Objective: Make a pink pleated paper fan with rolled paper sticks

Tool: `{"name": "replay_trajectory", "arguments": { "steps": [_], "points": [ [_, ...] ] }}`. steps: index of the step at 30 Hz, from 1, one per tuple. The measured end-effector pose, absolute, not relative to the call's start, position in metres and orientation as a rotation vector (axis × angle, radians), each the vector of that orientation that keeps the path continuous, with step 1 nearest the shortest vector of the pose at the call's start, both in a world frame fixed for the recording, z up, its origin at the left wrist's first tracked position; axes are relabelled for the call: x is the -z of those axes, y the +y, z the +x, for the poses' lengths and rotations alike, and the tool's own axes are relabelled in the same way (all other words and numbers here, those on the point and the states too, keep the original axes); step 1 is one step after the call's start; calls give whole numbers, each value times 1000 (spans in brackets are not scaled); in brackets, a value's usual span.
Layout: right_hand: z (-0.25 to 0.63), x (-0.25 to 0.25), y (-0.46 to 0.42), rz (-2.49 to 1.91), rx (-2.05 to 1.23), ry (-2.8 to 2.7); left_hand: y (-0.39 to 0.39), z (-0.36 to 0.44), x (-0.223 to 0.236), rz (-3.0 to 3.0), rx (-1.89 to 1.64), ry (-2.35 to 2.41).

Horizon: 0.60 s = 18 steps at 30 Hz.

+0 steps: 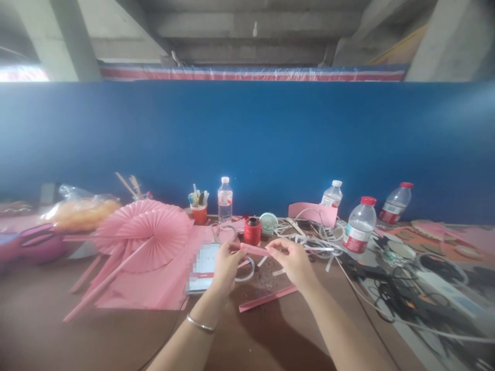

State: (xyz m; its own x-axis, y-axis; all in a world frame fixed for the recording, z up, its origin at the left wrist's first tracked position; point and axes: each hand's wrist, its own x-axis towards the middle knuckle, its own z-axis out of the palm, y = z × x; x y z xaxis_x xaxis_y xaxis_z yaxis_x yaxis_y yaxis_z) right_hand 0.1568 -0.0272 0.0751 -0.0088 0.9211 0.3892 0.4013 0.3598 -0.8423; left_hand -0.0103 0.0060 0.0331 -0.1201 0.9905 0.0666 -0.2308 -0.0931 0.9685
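Observation:
Between my two hands a narrow folded strip of pink paper (255, 250) is stretched just above the table. My left hand (229, 263) pinches its left end, and my right hand (289, 260) pinches the right end with thumb and forefinger. Below them on the table lies another folded pink paper strip (267, 299). A red spool of thread (252, 232) stands behind the held strip. To the left, a phone (203, 268) lies close to my left hand, partly blurred. Finished-looking pink pleated paper fans (154, 234) on sticks rest further left over pink paper sheets (147, 293).
Behind stand a red cup of pens (199, 212) and a water bottle (225, 201). On the right are a red-capped bottle (359, 226), tangled white strips (305, 239) and black cables (410, 293). A blue partition (247, 139) bounds the table (216, 335) at the back.

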Motion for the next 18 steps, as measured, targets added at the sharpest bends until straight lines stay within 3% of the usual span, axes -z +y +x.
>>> {"name": "replay_trajectory", "arguments": {
  "steps": [5,13,18],
  "points": [
    [143,-64,-23,-1142,-877,-1639,-2,-1,-36,952,-1382,988],
    [145,-46,-16,-1114,-983,-1507,-8,3,-42,883,-1211,910],
    [145,-49,-19,-1089,-888,-1552,-5,1,-39,837,-1188,863]
  ]
}}
